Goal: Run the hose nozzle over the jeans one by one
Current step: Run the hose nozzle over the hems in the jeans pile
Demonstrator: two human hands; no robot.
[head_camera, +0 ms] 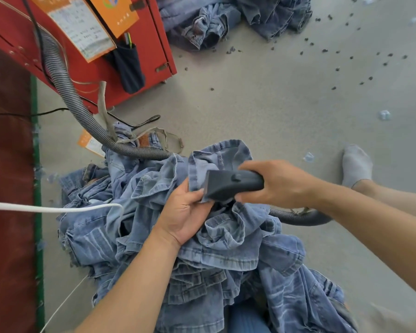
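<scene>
**Passing the Nozzle Over a Held Fold of Denim**

Covering the floor in front of the person, the jeans [202, 236] lie in one tangled heap; a second heap [226, 18] lies well apart, beside the red cabinet [130, 56]. The ribbed hose [65, 85] runs down from the cabinet, across the near heap, and loops round to the nozzle [228, 185]. The right hand [281, 183] is wrapped around the nozzle's handle. The left hand [185, 212] lies palm up, fingers curled against a raised fold of denim just below the nozzle mouth, which touches the cloth. Judged step: one garment is under treatment. The next move likely calls for drawing the nozzle along the fold while the left hand keeps it taut, then feeding fresh cloth.
</scene>
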